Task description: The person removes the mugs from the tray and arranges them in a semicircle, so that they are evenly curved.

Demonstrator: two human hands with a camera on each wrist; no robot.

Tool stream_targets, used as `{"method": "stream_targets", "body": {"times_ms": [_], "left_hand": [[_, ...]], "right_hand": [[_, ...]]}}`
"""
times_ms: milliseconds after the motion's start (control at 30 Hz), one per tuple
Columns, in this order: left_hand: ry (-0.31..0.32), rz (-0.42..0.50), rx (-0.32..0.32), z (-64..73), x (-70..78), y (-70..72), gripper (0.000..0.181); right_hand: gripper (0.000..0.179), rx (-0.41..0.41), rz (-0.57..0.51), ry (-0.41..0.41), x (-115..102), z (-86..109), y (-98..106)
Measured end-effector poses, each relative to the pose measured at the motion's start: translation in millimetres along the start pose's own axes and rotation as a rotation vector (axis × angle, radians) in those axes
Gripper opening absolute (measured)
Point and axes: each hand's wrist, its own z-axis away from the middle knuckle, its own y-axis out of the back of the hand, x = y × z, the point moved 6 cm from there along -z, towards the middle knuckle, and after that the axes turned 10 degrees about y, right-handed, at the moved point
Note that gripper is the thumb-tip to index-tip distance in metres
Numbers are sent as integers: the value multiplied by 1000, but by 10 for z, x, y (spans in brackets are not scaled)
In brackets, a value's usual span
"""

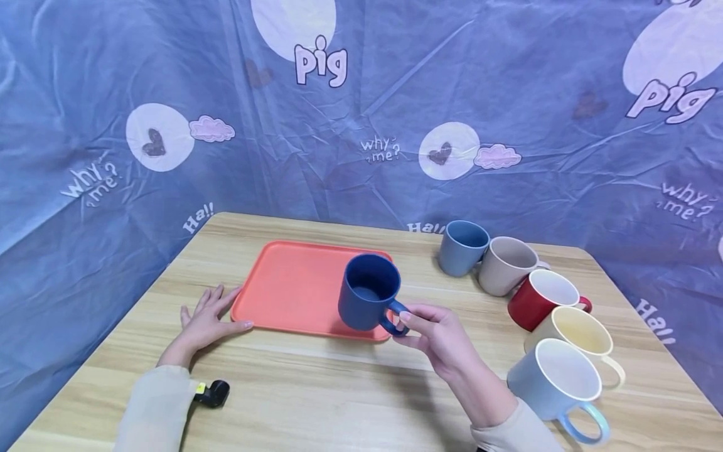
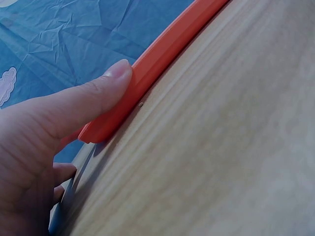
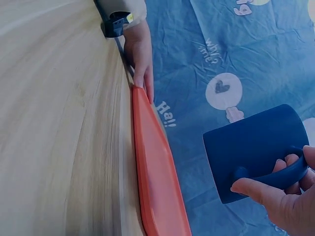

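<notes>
My right hand (image 1: 443, 342) grips the handle of a dark blue mug (image 1: 364, 301), thumb on one side and fingers through or behind it. The mug is held over the right end of an orange-red tray (image 1: 305, 285), its mouth up; in the right wrist view the mug (image 3: 256, 152) is apart from the tray (image 3: 160, 182). At the tray's near left corner rests my left hand (image 1: 206, 320), fingers spread. Its straight thumb (image 2: 101, 93) lies against the tray's rim (image 2: 162, 54) in the left wrist view; the other fingers are partly hidden there.
Several mugs stand in a curved row on the right: blue-grey (image 1: 460, 251), taupe (image 1: 503, 270), red (image 1: 533, 301), cream (image 1: 545, 333) and light blue (image 1: 539, 383). The wooden table (image 1: 305, 389) meets a printed blue cloth (image 1: 361, 125) behind. A small black device (image 1: 214, 394) sits by the left wrist.
</notes>
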Motion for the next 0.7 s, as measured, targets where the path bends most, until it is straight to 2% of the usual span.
{"method": "stream_targets", "body": {"times_ms": [233,500,700], "left_hand": [[0,-10,7,-2,-10,-3,89],[7,-13,9,12,2,0,90],[10,-20,7,3,6,5,90]], "right_hand": [[26,-13,-11,60,-67,161,199],[24,-76,-43,127,-90,344,437],[25,-95,-60,135,-49,479,635]]}}
